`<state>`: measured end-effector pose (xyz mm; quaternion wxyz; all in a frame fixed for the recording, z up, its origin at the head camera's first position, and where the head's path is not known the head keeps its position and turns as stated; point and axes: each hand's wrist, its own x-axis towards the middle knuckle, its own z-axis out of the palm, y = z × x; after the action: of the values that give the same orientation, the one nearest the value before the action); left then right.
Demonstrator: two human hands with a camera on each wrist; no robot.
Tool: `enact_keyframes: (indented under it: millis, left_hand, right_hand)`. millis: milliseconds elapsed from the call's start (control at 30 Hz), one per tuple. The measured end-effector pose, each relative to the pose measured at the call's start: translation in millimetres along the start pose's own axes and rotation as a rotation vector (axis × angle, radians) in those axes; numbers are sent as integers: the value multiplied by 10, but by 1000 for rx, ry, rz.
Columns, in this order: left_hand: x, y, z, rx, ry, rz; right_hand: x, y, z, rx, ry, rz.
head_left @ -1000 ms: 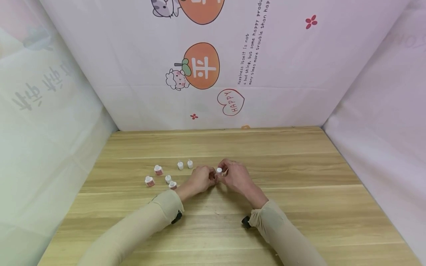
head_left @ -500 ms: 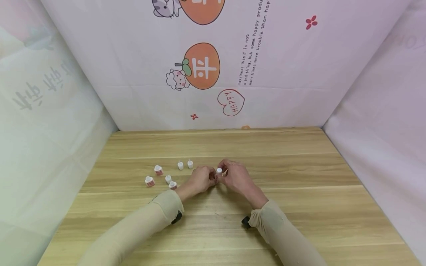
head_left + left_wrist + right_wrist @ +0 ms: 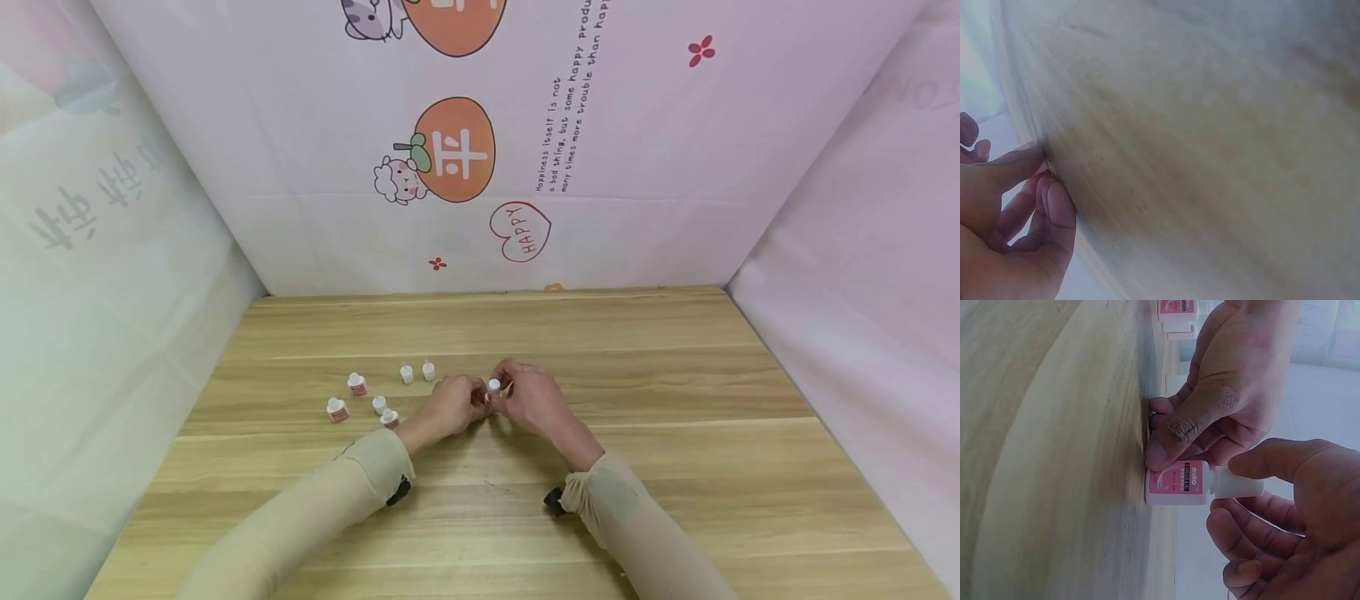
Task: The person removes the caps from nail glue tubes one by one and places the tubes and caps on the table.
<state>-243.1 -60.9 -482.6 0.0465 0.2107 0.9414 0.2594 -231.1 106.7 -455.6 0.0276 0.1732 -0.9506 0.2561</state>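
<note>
A small nail glue bottle [image 3: 1179, 490] with a pink label stands upright on the wooden table between the two hands. My left hand [image 3: 456, 403] grips its body low down, thumb against the label in the right wrist view. My right hand [image 3: 531, 400] pinches the white cap [image 3: 1238, 484] on top, thumb on one side and fingers on the other. A narrow band of neck shows between cap and body. In the left wrist view, the fingers of the left hand [image 3: 1022, 231] are curled together close to the tabletop, and the bottle is hidden.
Left of the hands stand more white bottles with pink labels, one far left [image 3: 337, 410], one behind it [image 3: 357, 384], one near the left wrist [image 3: 389, 418]. Several small white pieces with thin tips [image 3: 407, 374] stand near them. Fabric walls [image 3: 637, 233] border the table [image 3: 675, 467].
</note>
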Motion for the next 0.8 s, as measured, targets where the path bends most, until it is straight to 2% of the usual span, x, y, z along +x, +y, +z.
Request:
enact_keyframes:
  millis: [300,600,800]
  left_hand:
    - [1,-3,0,-14,4,-12]
    - [4,-17,14,-2,5,0]
    - [11,-15,8,7,12,-10]
  right_hand:
    - [-5,-5,1,17,6,22]
    - [-1,-2,1,-3,12,-8]
    - [8,-9,0,2,0,15]
